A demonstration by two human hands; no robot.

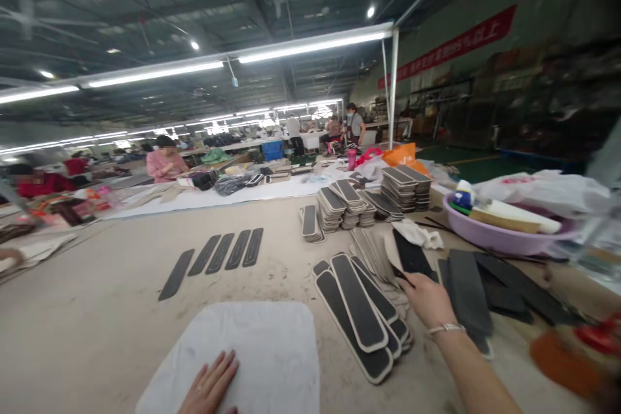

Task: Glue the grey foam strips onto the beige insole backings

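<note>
My left hand (211,385) lies flat on a white sheet (262,349) at the front of the table, fingers apart, a ring on one finger. On the right, my right hand (427,297), with a bracelet at the wrist, has its fingers closed round a thin dark thing whose shape I cannot make out. Just beyond it are a dark piece (412,252) and a white crumpled cloth (420,233). Between my hands lies a fanned pile of long dark pieces with pale edges (359,304). Several dark strips (220,253) lie in a row beyond the sheet.
Stacks of pale-edged pieces (332,204) stand further back. A purple basin (514,239) with bottles is at the right, near dark flat pieces (468,291) and a blurred orange-brown object (563,362). A person in pink (165,162) sits across the table.
</note>
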